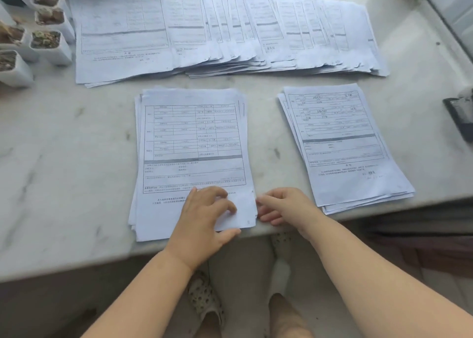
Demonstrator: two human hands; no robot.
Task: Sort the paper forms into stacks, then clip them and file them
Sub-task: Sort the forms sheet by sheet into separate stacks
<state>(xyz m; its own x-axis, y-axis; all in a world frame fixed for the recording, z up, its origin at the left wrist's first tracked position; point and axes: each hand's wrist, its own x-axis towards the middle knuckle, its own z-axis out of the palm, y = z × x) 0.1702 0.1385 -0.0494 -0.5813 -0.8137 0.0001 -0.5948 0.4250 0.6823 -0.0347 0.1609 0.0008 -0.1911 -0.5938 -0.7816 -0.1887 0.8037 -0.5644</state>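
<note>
While the left hand (204,217) presses curled fingers on the middle stack (192,158), the right hand (284,206) touches its 3 o'clock edge, fingers relaxed; another stack (345,145) lies at 3 o'clock.

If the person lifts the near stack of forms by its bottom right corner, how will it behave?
The near stack of forms is thin loose sheets, so it would probably droop. Its edges are already uneven, with no clip visible, so sheets may slide and fan. On the smooth marble counter, a push from the left hand likely shifts top sheets first.
</note>
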